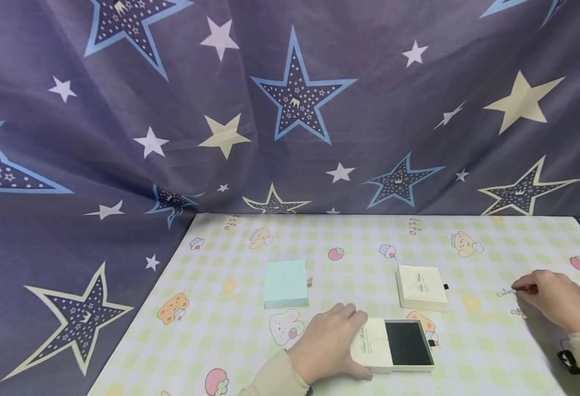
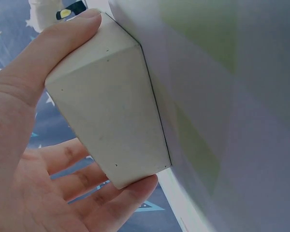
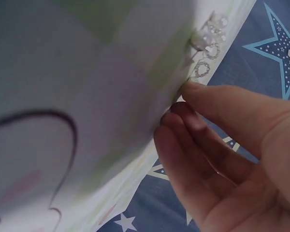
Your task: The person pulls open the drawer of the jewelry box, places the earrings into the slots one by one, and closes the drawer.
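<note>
Jewelry piece (image 1: 506, 292): on table (image 1: 468, 352), far R, at nearly closed fingertips of R hand (image 1: 557, 300); firm hold, can't tell. Cream box (image 1: 376, 344): gripped in curled L hand (image 1: 329, 342), drawer (image 1: 408, 344) part out. Done: opening box. Prob. to do: placing piece inside.

The tabletop (image 1: 237, 344) has a white surface with pale green checks, printed with strawberries (image 1: 336, 253), cupcakes (image 1: 388, 251) and cartoon animals (image 1: 282, 329). On it sits an open cream box (image 1: 375, 346), lying flat, its dark-lined tray (image 1: 408, 344) drawn partway out on the right and ending in a black tab (image 1: 431, 343). A mint-green box (image 1: 286, 280) lies beyond the open cream box, to its left; a closed cream box (image 1: 422, 286) lies beyond it, slightly right. Well to its right and somewhat farther back are two small, silvery-white ornaments (image 1: 519, 313), close together.
</note>
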### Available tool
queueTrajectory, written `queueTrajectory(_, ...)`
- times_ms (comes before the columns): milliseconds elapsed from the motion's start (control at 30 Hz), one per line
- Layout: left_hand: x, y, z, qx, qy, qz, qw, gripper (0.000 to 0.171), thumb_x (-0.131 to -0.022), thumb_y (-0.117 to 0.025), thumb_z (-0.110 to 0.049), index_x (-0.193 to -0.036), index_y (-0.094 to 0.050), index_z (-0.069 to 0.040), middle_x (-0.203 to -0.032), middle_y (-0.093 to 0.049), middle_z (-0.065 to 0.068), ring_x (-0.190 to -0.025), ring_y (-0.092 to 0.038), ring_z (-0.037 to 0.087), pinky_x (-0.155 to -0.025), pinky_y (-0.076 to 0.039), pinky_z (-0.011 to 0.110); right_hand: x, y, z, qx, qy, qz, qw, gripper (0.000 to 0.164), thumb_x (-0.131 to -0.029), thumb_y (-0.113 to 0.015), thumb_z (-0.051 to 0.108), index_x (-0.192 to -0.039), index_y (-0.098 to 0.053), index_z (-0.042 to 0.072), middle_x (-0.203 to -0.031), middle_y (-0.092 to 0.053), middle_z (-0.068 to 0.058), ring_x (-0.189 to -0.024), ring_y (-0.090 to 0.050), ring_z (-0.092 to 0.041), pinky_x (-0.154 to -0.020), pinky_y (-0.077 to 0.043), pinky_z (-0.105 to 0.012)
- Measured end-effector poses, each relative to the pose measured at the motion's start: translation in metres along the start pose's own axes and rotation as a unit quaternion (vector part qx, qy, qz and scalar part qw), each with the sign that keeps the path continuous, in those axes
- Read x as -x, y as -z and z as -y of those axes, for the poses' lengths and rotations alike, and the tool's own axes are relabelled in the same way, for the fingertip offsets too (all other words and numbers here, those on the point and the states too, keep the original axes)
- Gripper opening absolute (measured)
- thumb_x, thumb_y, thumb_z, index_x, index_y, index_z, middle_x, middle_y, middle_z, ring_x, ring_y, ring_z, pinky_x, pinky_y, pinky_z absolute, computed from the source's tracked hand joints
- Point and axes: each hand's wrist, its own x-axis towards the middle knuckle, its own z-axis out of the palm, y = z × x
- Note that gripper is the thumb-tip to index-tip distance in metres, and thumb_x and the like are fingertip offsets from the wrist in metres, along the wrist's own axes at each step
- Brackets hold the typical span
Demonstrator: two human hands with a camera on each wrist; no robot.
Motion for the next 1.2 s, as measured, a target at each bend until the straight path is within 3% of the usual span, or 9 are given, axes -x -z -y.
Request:
queueTrajectory(333,0.0002,-0.0013,0.0005,-0.005,-0.001,-0.006,1.0,0.083,-0.054,-0.084,-0.069,-0.116,-0.06,-0.019,-0.089,-0.053,-0.012,-0.076,-0.046,0.003,-0.056,-0.037,0.013,-0.0008,-0.0006,-0.0014,-0.002,0.007,-0.023,1.0,0.005,-0.077,-0.073,-0.008,-0.082,-0.072,-0.007,-0.082,-0.068,-0.026,-0.073,-0.065,-0.041,-0.065,-0.052,-0.054)
queueTrajectory(800,-0.0003,-0.0023,0.0,-0.005,-0.001,-0.007,1.0,0.082,-0.054,-0.084,-0.07,-0.115,-0.06,-0.02,-0.088,-0.052,-0.012,-0.075,-0.045,0.003,-0.056,-0.036,0.013,0.0,0.0025,0.0068,-0.018,0.002,-0.011,1.0,0.009,-0.081,-0.072,-0.003,-0.085,-0.07,-0.01,-0.077,-0.067,-0.022,-0.067,-0.064,-0.033,-0.062,-0.052,-0.051)
queueTrajectory(933,-0.0001,-0.002,0.0001,-0.005,0.0,-0.004,1.0,0.082,-0.054,-0.084,-0.069,-0.115,-0.06,-0.02,-0.089,-0.052,-0.012,-0.076,-0.045,0.003,-0.056,-0.037,0.013,-0.0012,0.0033,0.0076,-0.026,0.001,0.006,1.0,0.007,-0.079,-0.074,-0.004,-0.085,-0.071,-0.007,-0.078,-0.067,-0.02,-0.068,-0.064,-0.032,-0.063,-0.052,-0.051)
queueTrajectory(1200,0.0001,-0.0022,0.0003,-0.002,0.0,-0.003,1.0,0.082,-0.055,-0.084,-0.069,-0.115,-0.06,-0.02,-0.09,-0.053,-0.012,-0.076,-0.045,0.003,-0.057,-0.037,0.013,-0.0032,0.0011,0.007,-0.015,0.007,0.0,1.0,0.004,-0.078,-0.074,-0.005,-0.082,-0.072,-0.005,-0.077,-0.068,-0.02,-0.068,-0.064,-0.032,-0.063,-0.052,-0.051)
